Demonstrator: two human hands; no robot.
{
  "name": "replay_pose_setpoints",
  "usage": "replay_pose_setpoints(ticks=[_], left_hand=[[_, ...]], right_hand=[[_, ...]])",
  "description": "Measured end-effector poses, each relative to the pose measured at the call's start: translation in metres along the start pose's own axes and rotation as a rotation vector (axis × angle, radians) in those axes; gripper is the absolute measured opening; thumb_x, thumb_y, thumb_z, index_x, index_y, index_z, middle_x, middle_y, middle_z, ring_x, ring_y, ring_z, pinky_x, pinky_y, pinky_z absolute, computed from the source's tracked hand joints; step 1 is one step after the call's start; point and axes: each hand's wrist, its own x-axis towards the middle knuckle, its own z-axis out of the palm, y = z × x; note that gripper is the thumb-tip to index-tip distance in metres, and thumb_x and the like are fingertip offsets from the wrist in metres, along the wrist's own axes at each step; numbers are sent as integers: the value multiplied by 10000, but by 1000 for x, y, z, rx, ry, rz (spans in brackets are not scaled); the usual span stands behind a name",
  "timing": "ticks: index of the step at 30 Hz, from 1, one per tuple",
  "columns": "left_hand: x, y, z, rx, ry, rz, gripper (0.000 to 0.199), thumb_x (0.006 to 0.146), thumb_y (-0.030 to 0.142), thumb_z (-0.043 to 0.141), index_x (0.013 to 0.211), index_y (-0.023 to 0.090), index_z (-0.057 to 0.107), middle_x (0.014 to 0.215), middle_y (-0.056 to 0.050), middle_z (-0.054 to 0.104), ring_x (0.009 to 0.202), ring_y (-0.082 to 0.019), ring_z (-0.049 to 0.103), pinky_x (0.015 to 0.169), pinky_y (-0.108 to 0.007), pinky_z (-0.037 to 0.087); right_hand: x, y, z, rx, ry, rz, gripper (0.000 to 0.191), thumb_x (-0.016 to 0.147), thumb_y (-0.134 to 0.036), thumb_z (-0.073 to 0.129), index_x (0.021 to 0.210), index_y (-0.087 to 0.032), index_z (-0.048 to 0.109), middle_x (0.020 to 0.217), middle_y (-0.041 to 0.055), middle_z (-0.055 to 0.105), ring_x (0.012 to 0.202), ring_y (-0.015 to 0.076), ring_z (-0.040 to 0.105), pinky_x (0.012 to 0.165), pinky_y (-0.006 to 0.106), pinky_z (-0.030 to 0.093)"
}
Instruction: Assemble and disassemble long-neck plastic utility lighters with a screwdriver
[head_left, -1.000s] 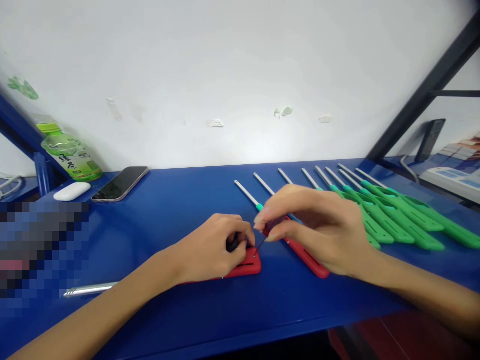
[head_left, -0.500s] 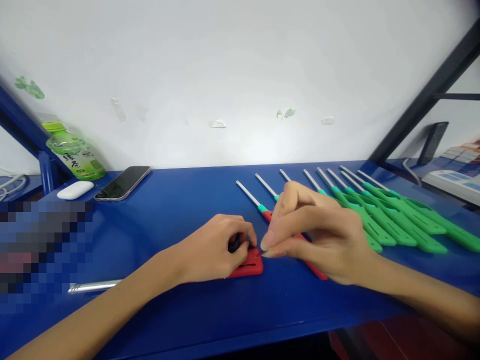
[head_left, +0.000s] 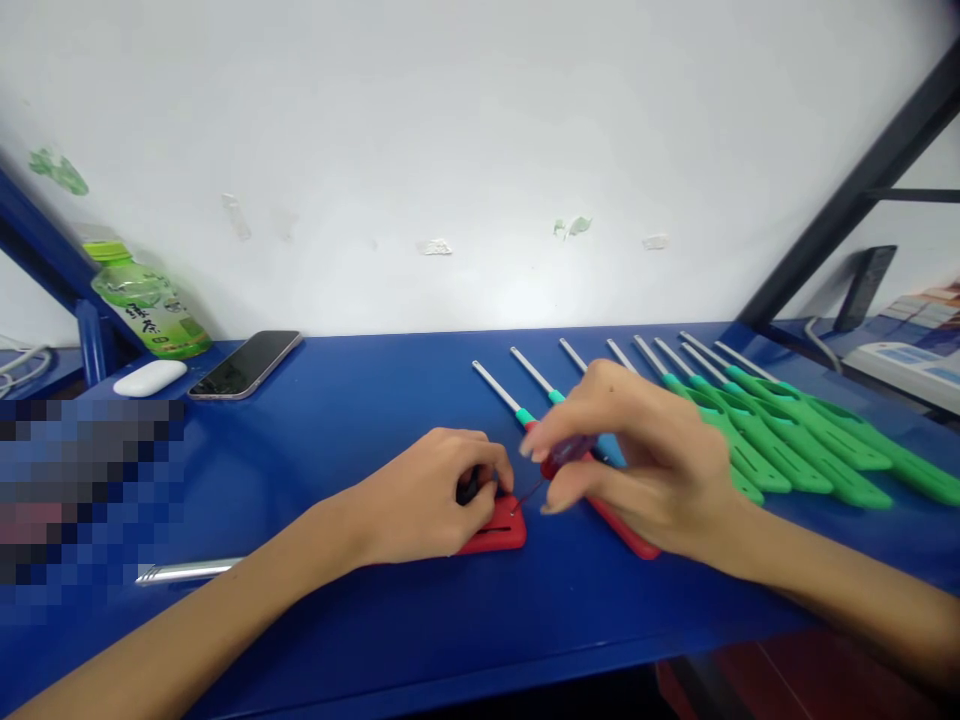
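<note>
My left hand (head_left: 427, 495) is closed round a red lighter (head_left: 495, 538) with a metal tube, lying on the blue table; its fingers hide part of the body. A small screw sits at the lighter's right end, where the thin shaft of a screwdriver (head_left: 568, 455) touches down. My right hand (head_left: 645, 460) has its fingers around the screwdriver's dark red handle, thumb and forefinger somewhat apart. Under and behind the right hand lies another red lighter (head_left: 626, 530), partly covered.
Several green lighters (head_left: 810, 430) lie side by side at the right. A phone (head_left: 247, 365), a white case (head_left: 151, 378) and a green bottle (head_left: 154, 305) stand or lie at the back left of the blue table (head_left: 375, 390).
My right hand has moved slightly up and its thumb and forefinger have spread, so the screwdriver's shaft and handle now show. My left hand has stayed in place.
</note>
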Motion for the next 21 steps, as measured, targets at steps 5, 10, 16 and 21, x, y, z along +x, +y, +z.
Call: replay_pose_setpoints(ticks=[5,10,16,21], left_hand=[[0,0,0,14,2,2,167,873,64,582,890,198,681,759,31,633,665,-129,546,648,-277,409],[0,2,-2,2,-30,1,151,898,91,602,882,206,699,833,14,676,714,-138,592,682,-278,439],[0,0,-1,18,-12,1,151,881,78,577,886,198,670,774,23,655,665,-131,559,650,-284,419],[0,1,-2,14,-24,9,149,901,98,584,881,213,676,789,26,656,700,-135,580,676,-276,439]], right_hand=[[2,-7,-2,208,-172,97,479,1107,-67,455,1515,-258,616,1248,64,774,1110,166,729,900,306,622],[-2,-8,1,170,-26,86,61,990,-237,796,1025,-279,823,856,14,714,817,180,664,742,332,608],[2,-9,-5,197,-169,153,372,1130,-206,535,1460,-285,685,1166,58,773,1053,183,721,877,326,622],[1,-7,-5,196,-77,83,254,1015,-118,721,1175,-285,825,954,13,754,839,163,716,744,310,624]])
